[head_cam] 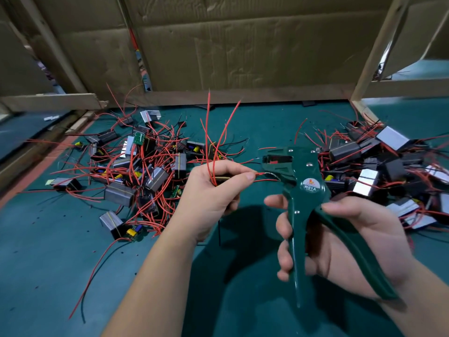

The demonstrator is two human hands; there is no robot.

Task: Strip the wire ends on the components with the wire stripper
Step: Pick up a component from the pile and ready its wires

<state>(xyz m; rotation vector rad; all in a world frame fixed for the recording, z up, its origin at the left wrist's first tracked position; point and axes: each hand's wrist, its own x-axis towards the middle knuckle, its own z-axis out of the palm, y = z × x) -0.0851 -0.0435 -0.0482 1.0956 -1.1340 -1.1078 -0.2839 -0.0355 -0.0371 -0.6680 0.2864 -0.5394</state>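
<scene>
Pinching a red wire [261, 174] between thumb and forefinger of the left hand [213, 190], other fingers curled round a bunch of more wires, wire end touching the stripper [306, 190] just under its head. Gripping the stripper upright in the right hand [345, 242], fingers wrapped round one handle, palm against the other, handles apart. Above a green mat [48, 268], between a left pile [136, 171] and a right pile [379, 164] of components.
</scene>
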